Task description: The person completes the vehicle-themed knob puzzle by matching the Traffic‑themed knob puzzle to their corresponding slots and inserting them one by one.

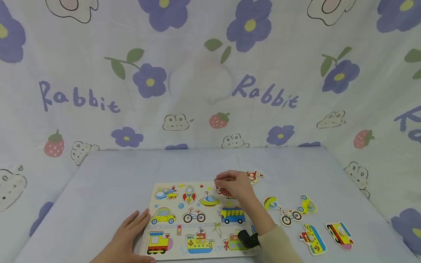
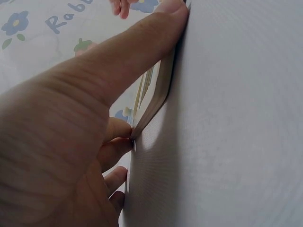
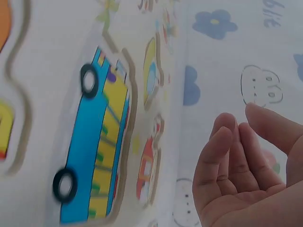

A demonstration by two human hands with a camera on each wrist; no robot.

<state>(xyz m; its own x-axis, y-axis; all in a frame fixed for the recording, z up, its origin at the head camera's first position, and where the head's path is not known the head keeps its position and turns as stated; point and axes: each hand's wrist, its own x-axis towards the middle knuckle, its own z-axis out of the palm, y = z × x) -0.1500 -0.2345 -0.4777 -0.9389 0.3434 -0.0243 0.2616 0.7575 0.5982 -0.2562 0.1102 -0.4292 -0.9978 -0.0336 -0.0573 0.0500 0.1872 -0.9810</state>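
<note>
A wooden puzzle board with vehicle pictures lies flat before me. My left hand rests at its lower left corner, fingers along the left edge and thumb at the front edge. My right hand hovers over the board's upper right corner, partly covering the red helicopter picture. In the right wrist view its fingers are loosely bent, with nothing between them and the thumb. A knob shows on the airplane and on the rocket in the board. The bus picture lies in a recess.
Right of the board lie loose knobbed pieces: a red helicopter, a flying saucer, a bicycle, a car, a ship and a train. A patterned cloth hangs behind the table.
</note>
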